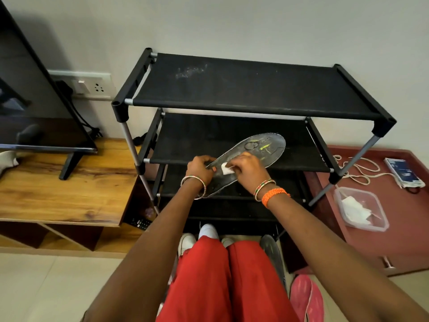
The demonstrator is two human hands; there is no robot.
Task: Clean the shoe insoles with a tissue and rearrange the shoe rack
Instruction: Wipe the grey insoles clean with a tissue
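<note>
A grey insole (260,149) with worn yellow marks is held in the air in front of the black shoe rack (243,89). My left hand (199,169) grips its left edge near the heel end. With my right hand (248,170) I pinch a small white tissue (227,169) against the insole's surface. The rack's fabric shelves hold nothing that I can see. On the floor below, white shoes (209,231), another grey insole (272,254) and a pink shoe (306,298) lie around my red-trousered knees.
A clear plastic box (362,209) with white tissues stands on a maroon cabinet (399,228) to the right, beside a white cord (362,170) and a blue packet (402,173). A wooden TV unit (58,182) with a screen (34,108) is on the left.
</note>
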